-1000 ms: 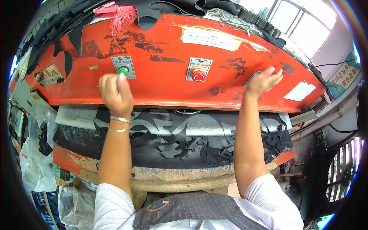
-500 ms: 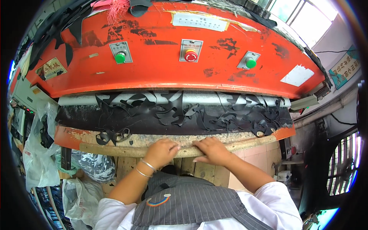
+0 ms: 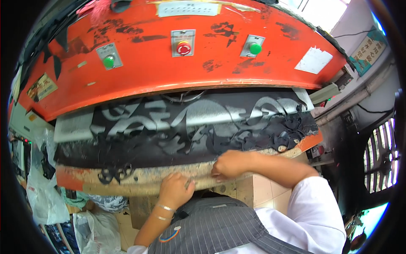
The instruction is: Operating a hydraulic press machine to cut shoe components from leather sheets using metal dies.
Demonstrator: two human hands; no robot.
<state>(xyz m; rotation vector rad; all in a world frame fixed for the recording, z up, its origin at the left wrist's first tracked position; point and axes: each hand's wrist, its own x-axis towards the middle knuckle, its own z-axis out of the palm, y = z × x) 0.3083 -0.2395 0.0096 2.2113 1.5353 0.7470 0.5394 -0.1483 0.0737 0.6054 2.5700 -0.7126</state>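
My left hand is at the wooden front ledge of a red press, fingers bent and thumb close to them. Above the ledge, further right, my right hand is closed like a fist, a little blurred. Whatever either hand may hold is hidden. Just beyond the hands, a pile of black cut scraps lies on a dark sheet along the bed. Behind it stretches a black sheet with curved cut-outs, blurred, over a white surface.
The red press housing spans the far side, with two green buttons and a red button. Clear plastic bags hang and stand at left. A barred window is at right.
More of the white surface and cut-out black sheet now shows below the press housing. My right hand has curled closed and lifted slightly; my left remains by the ledge. The view has shifted.
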